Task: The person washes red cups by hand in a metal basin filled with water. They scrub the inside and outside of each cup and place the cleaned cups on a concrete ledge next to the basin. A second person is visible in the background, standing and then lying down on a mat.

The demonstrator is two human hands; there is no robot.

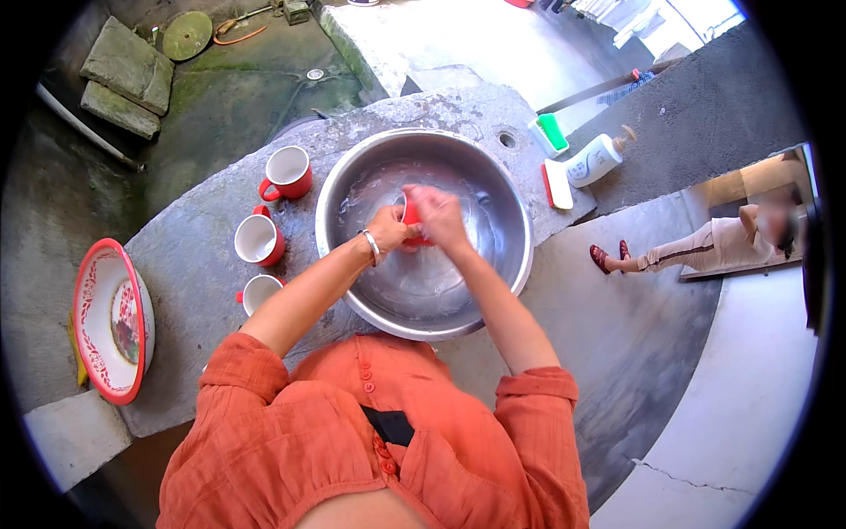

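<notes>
A large steel basin (pixel 493 300) with some water stands on a grey stone slab (pixel 194 282). Over its middle, both of my hands hold a red cup (pixel 411 212) with a white inside. My left hand (pixel 391 229) grips the cup's side; a metal bracelet sits on that wrist. My right hand (pixel 438 217) covers the cup's mouth and hides most of it. Three more red cups with white insides stand left of the basin: a far one (pixel 287 172), a middle one (pixel 259 238) and a near one (pixel 260 292).
A red-and-white enamel bowl (pixel 113 319) leans at the slab's left edge. Right of the basin lie a green brush (pixel 550 134), a red-backed brush (pixel 555 183) and a white pump bottle (pixel 597 159). A person (pixel 714 245) sits at the far right. Stone blocks (pixel 128 75) lie at the back left.
</notes>
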